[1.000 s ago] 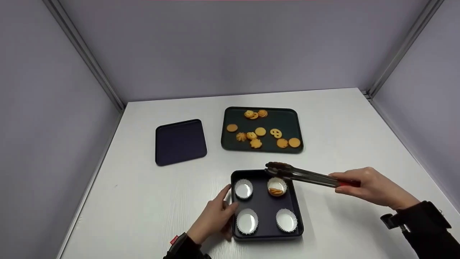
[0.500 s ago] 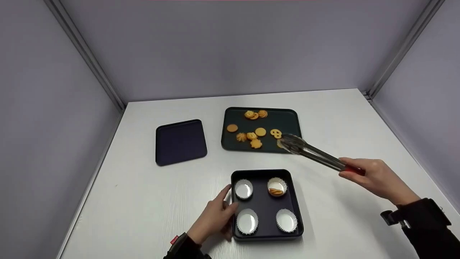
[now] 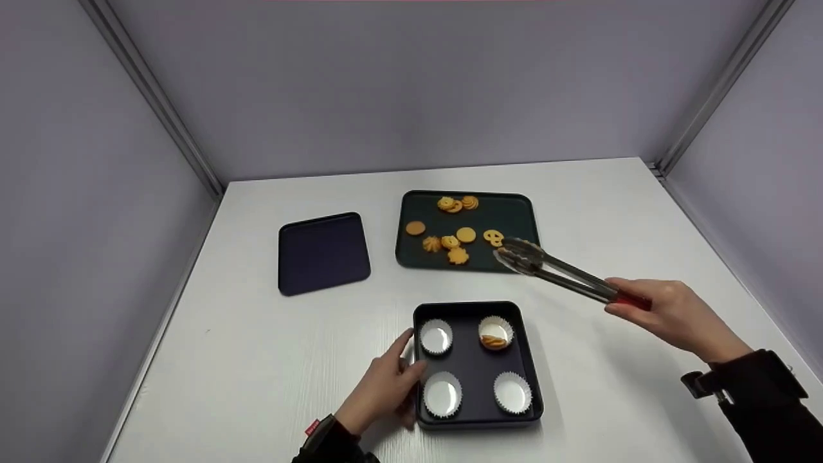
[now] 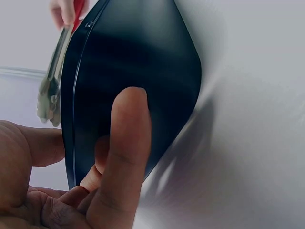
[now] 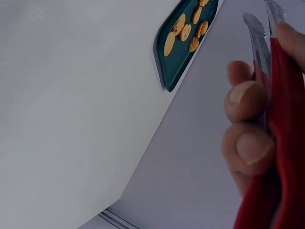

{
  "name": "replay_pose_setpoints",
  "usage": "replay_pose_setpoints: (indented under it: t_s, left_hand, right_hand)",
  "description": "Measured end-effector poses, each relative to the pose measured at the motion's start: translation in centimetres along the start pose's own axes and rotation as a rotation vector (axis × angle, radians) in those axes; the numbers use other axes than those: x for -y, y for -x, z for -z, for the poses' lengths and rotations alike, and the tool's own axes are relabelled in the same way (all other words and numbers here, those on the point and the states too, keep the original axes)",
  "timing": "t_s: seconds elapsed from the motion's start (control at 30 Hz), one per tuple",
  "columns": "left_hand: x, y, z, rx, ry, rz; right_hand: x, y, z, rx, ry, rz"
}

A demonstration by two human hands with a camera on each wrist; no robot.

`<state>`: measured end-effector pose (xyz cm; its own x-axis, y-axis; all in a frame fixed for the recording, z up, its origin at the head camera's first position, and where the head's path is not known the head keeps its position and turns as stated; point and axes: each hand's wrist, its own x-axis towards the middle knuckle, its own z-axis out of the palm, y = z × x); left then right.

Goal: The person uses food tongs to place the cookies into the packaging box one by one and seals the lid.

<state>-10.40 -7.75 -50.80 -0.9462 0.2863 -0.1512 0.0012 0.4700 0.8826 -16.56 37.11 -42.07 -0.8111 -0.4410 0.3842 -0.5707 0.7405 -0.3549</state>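
My right hand (image 3: pixel 672 315) grips red-handled metal tongs (image 3: pixel 572 276). The tongs' heads stand apart over the near right corner of a dark green tray (image 3: pixel 514 212), beside a pretzel-shaped cookie (image 3: pixel 493 237), and cover round cookies there. In the right wrist view, my fingers curl round the red handles (image 5: pixel 283 109). My left hand (image 3: pixel 384 386) holds the left wall of a dark square tin (image 3: pixel 476 366), thumb at the rim and fingers against the outer side (image 4: pixel 152 52). Inside the tin stand several white paper cups (image 3: pixel 442 395); the far right one contains a swirled cookie (image 3: pixel 494 343).
Several more cookies (image 3: pixel 458 256) lie on the green tray, swirled, round and ring-shaped. A dark flat square tray (image 3: pixel 323 254) lies to its left. All stand on a white table (image 3: pixel 257 360) with grey panels (image 3: pixel 411 83) around it.
The tongs in my right hand have moved from above the tin's far right corner away to the green tray's near right corner. My left hand and the tin stay put.
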Motion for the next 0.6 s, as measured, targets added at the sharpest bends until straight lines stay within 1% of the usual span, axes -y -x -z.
replay_pose_setpoints:
  t_s: [0.1,0.2,0.43,0.6]
  left_hand:
    - [0.0,0.0,0.0,-0.007,-0.009,-0.005]
    - [0.0,0.0,0.0,-0.008,-0.007,-0.005]
    - [0.0,0.0,0.0,-0.002,0.005,0.004]
    - [0.0,0.0,0.0,-0.006,0.007,-0.002]
  right_hand:
    - [-0.2,-0.5,-0.2,-0.012,0.052,-0.032]
    - [-0.4,-1.2,-0.5,0.001,0.086,-0.06]
    - [-0.6,-3.1,-1.7,0.065,0.156,-0.111]
    - [-0.8,-4.5,-2.9,0.125,0.176,-0.175]
